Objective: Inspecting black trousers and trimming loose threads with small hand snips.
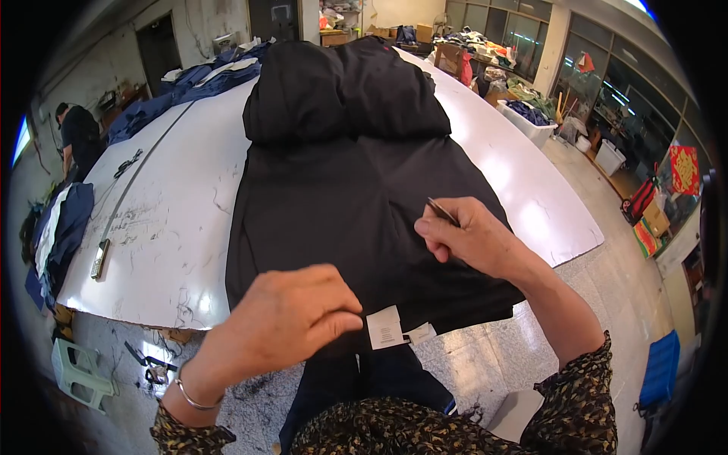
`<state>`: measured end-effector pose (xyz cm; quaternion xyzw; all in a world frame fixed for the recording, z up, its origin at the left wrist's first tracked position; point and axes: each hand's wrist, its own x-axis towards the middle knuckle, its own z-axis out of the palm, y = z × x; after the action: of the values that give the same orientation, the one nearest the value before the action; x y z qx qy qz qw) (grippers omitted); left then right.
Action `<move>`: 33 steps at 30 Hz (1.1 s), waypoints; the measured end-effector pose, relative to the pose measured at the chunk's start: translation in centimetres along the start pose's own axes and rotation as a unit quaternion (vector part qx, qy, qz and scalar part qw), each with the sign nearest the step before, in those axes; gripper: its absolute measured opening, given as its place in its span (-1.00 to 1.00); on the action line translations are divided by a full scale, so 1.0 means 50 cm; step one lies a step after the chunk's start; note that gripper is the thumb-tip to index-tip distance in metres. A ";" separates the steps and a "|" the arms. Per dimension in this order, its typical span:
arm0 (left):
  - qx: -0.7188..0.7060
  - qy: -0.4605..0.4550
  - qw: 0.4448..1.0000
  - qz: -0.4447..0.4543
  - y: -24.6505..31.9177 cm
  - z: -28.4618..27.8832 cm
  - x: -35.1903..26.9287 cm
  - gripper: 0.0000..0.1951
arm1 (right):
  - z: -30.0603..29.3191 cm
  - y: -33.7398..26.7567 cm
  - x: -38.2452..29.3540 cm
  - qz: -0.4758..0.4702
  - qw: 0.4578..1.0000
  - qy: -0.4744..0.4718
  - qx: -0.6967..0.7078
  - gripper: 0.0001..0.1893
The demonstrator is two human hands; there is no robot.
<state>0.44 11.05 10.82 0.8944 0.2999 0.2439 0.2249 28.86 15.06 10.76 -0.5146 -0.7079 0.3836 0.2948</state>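
Note:
A stack of black cloth garments (318, 199) lies in front of me, its near end reaching past the table edge. My left hand (290, 318) is at the near end, thumb and index fingertip close together. It is slightly blurred, so whether cloth or thread is pinched there cannot be made out. Just right of its fingertips, a white care label (385, 328) bearing print hangs at the hem, beside a second white label (421, 333). My right hand (460, 233) is raised over the cloth's right side, fist closed around a small slim dark metal tool (442, 211), mostly hidden.
The white table (170, 227) carries a handset-like device (100, 259) and a dark cable (128, 163) on the left. Navy garments (210, 74) lie along its far left edge, where a person (82, 136) bends. A pale green stool (82, 372) stands at lower left, a white bin (526, 122) at right.

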 end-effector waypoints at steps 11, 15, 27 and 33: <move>0.133 0.090 0.987 -0.017 -0.294 0.068 0.295 -0.63 | 0.052 0.083 0.082 -0.245 0.903 0.003 -0.352 -0.62; 0.052 0.073 0.995 -0.041 -0.314 0.099 0.314 -0.68 | 0.052 0.089 0.081 -0.241 0.908 0.004 -0.343 -0.62; -0.018 0.145 0.989 -0.013 -0.307 0.116 0.311 -0.88 | 0.052 0.090 0.080 -0.239 0.913 0.001 -0.332 -0.56; -0.064 0.195 0.978 -0.047 -0.292 0.115 0.300 -0.90 | 0.024 0.081 0.097 -0.122 0.957 0.069 -0.253 -0.70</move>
<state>7.99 29.77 2.82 0.7984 0.3637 0.4210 0.2301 28.47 20.12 6.78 -0.5076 -0.8171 0.1168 0.2471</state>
